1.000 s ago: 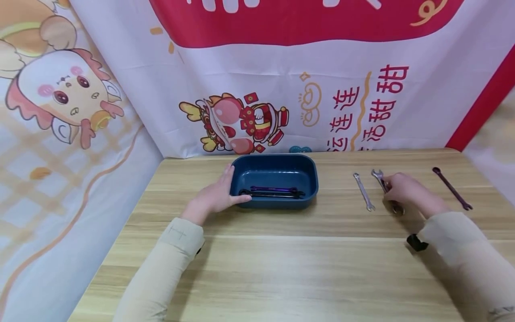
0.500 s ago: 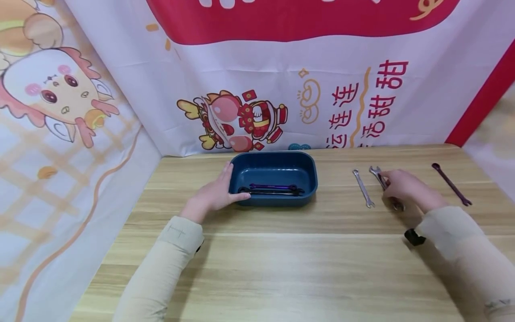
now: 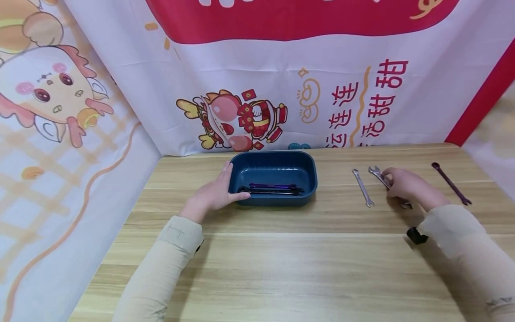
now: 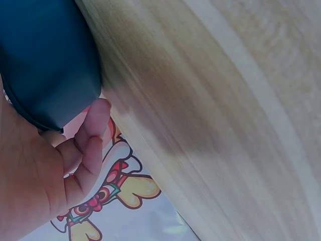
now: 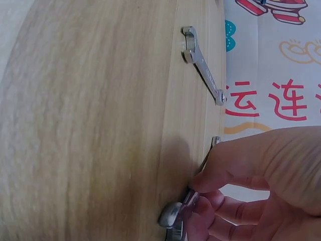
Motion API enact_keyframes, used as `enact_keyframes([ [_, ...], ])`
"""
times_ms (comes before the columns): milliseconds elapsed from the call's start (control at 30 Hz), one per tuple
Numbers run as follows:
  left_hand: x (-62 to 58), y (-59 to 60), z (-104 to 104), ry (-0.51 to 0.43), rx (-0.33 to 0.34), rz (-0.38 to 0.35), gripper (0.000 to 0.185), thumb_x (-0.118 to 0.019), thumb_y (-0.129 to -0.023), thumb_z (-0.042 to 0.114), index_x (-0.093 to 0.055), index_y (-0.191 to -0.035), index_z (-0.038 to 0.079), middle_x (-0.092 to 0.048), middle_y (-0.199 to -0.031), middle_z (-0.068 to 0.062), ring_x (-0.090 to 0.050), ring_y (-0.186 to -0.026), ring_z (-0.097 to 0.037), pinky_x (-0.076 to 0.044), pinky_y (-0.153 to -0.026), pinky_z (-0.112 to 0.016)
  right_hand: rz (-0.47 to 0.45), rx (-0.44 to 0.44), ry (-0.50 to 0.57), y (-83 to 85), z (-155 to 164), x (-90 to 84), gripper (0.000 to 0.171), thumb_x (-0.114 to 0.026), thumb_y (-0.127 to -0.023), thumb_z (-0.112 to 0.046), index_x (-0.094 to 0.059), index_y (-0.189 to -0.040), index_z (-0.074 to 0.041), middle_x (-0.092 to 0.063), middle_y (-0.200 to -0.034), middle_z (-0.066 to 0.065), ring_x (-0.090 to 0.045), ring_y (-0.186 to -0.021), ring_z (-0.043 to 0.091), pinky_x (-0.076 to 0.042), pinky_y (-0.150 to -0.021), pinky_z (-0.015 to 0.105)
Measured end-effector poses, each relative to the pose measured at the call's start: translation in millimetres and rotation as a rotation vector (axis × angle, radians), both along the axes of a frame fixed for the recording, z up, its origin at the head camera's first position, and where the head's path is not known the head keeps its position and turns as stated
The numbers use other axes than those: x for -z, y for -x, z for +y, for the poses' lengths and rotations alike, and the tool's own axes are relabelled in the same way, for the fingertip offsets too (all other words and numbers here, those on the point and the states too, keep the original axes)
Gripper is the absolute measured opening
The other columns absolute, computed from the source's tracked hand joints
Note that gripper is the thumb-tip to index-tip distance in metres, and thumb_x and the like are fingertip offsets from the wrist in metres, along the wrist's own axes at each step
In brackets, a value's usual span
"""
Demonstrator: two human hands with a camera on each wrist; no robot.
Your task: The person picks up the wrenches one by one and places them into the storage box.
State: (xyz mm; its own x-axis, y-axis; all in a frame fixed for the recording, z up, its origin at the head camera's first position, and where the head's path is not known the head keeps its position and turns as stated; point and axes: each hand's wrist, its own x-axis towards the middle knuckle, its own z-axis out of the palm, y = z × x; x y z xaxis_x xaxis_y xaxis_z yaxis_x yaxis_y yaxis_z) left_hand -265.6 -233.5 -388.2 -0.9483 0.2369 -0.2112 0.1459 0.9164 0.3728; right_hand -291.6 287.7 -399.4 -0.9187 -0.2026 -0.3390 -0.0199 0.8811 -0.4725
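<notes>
A dark blue tray [image 3: 273, 154] stands at the back middle of the wooden table, with a purple wrench [image 3: 269, 185] and a black wrench [image 3: 270, 192] lying in it. My left hand [image 3: 219, 191] rests against the tray's left end with its fingers fairly straight; in the left wrist view the fingers [image 4: 93, 135] touch the tray wall [image 4: 45, 55]. To the right, my right hand [image 3: 393, 184] pinches a silver wrench [image 3: 377, 172] that lies on the table; the right wrist view shows the fingertips [image 5: 200, 187] curled on the wrench [image 5: 173, 215].
A smaller silver wrench [image 3: 363, 188] [image 5: 203, 65] lies just left of the held one. A long dark purple wrench [image 3: 450, 183] lies at the far right. Printed cloth hangs behind and to the left of the table [image 3: 281, 259].
My right hand has closed a little tighter on the silver wrench, whose near end has shifted slightly right. The left hand and tray have stayed put.
</notes>
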Motion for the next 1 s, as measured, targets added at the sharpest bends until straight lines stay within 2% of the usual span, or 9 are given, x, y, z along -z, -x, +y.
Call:
enact_keyframes([
  [300, 0.6, -0.2, 0, -0.003, -0.001, -0.003, 0.122, -0.065, -0.087, 0.073, 0.007, -0.165, 0.014, 0.006, -0.172, -0.007, -0.018, -0.154, -0.038, -0.028, -0.117, -0.06, 0.001, 0.001, -0.003, 2.6, 4, 2.4, 0.069, -0.071, -0.081, 0.004, -0.037, -0.14, 0.015, -0.06, -0.09, 0.022, -0.06, -0.076, 0.03, -0.053, -0.062, 0.037],
  [500, 0.5, 0.7, 0, -0.007, -0.007, -0.01, 0.122, -0.064, -0.086, 0.073, 0.009, -0.165, 0.015, 0.005, -0.172, -0.007, -0.02, -0.153, -0.039, -0.03, -0.116, -0.061, -0.012, 0.012, -0.019, 3.8, 7, -1.3, 0.069, -0.073, -0.082, 0.001, -0.039, -0.14, 0.013, -0.06, -0.092, 0.023, -0.059, -0.076, 0.03, -0.053, -0.062, 0.037],
  [833, 0.8, 2.3, -2, -0.015, -0.007, -0.016, 0.122, -0.063, -0.085, 0.075, 0.009, -0.165, 0.016, 0.005, -0.172, -0.005, -0.021, -0.153, -0.038, -0.029, -0.116, -0.061, 0.101, -0.029, -0.09, 2.5, 11, -0.7, 0.066, -0.077, -0.076, -0.001, -0.051, -0.134, 0.013, -0.06, -0.088, 0.02, -0.057, -0.076, 0.031, -0.049, -0.068, 0.044],
  [1000, 0.8, 3.0, -2, -0.015, -0.005, -0.015, 0.122, -0.063, -0.086, 0.075, 0.009, -0.165, 0.016, 0.006, -0.172, -0.005, -0.021, -0.153, -0.038, -0.029, -0.117, -0.061, 0.14, -0.027, -0.112, 2.1, 10, 0.3, 0.068, -0.077, -0.073, 0.0, -0.053, -0.136, 0.012, -0.062, -0.099, 0.028, -0.055, -0.078, 0.034, -0.049, -0.068, 0.045],
])
